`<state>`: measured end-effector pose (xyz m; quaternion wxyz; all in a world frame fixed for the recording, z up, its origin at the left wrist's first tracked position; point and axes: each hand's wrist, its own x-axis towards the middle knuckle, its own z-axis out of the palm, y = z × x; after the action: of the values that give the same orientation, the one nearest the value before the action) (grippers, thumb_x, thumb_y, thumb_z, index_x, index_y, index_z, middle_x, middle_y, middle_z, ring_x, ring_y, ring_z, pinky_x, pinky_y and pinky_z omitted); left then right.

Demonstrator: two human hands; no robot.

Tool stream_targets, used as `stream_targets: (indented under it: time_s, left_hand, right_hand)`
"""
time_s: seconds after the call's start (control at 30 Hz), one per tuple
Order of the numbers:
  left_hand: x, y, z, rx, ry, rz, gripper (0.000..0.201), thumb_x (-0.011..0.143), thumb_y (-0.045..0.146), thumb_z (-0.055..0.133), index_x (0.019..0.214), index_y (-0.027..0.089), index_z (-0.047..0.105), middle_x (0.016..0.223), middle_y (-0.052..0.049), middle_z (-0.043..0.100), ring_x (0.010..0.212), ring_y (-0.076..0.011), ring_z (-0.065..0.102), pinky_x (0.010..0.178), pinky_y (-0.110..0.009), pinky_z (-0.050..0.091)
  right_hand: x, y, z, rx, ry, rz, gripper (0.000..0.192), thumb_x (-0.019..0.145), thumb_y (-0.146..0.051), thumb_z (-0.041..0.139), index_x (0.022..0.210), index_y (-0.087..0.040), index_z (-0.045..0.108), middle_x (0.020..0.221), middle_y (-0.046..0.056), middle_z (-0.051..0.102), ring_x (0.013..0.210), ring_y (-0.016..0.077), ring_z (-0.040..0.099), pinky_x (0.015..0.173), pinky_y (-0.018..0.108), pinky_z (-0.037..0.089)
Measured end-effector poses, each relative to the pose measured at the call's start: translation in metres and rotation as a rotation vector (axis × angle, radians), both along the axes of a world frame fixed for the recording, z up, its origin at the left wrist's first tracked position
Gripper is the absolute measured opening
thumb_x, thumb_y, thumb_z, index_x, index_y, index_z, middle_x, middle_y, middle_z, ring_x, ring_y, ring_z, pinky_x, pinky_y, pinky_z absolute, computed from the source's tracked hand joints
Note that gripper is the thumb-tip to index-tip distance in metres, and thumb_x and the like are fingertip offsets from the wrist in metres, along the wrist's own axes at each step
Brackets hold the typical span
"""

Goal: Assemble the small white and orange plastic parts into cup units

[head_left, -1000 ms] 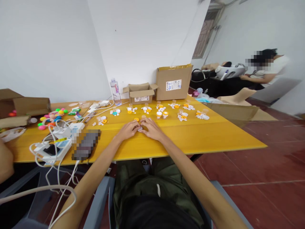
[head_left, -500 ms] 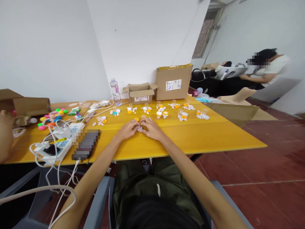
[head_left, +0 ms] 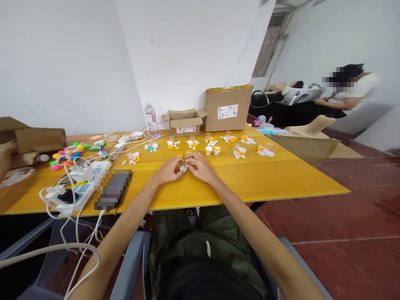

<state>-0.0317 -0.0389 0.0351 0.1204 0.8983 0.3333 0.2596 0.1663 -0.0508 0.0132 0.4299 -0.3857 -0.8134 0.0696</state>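
Observation:
My hands are close together over the near middle of the table. A small white round plastic part (head_left: 183,168) lies between them, at my left thumb and fingers. My left hand (head_left: 169,170) is closed around its edge. My right hand (head_left: 201,168) has its fingers and thumb bent in a pinch right beside the part; what sits between those fingertips is too small to make out. Just beyond my fingers an orange piece (head_left: 180,156) partly shows. Two small white-and-orange round assemblies (head_left: 216,149) stand a little past my right hand.
Several clusters of white, orange and clear parts (head_left: 240,151) lie across the table (head_left: 250,179). Behind stand an open carton (head_left: 186,123), a larger box (head_left: 228,109) and a water bottle (head_left: 151,121). Leftward are power strips (head_left: 81,192), a phone (head_left: 114,189) and coloured balls (head_left: 70,154). A person sits far right.
My fingers have parted slightly, so the white round part shows more fully between them. At the far left, another person's arm has pulled back toward the edge of view.

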Motion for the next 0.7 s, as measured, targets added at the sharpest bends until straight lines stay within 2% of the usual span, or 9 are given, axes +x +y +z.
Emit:
stream_targets:
  time_s: [0.37, 0.7]
  left_hand:
    - [0.002, 0.0, -0.001, -0.125, -0.103, -0.066, 0.028, 0.089, 0.033, 0.058, 0.114, 0.022, 0.051, 0.1, -0.005, 0.065, 0.088, -0.0206, 0.062, 0.085, -0.036, 0.052]
    - [0.002, 0.002, -0.003, -0.123, -0.103, -0.086, 0.029, 0.086, 0.025, 0.06, 0.113, 0.021, 0.049, 0.101, -0.005, 0.064, 0.088, -0.0201, 0.062, 0.085, -0.036, 0.051]
  right_hand:
    - [-0.004, -0.005, 0.009, 0.034, -0.127, 0.04, 0.019, 0.093, -0.015, 0.054, 0.084, -0.024, 0.068, 0.106, 0.007, 0.06, 0.101, 0.0231, 0.054, 0.089, 0.039, 0.045]
    - [-0.006, -0.003, 0.009, 0.049, -0.146, 0.062, 0.019, 0.092, -0.013, 0.054, 0.079, -0.024, 0.064, 0.106, 0.007, 0.06, 0.103, 0.0234, 0.053, 0.09, 0.04, 0.046]
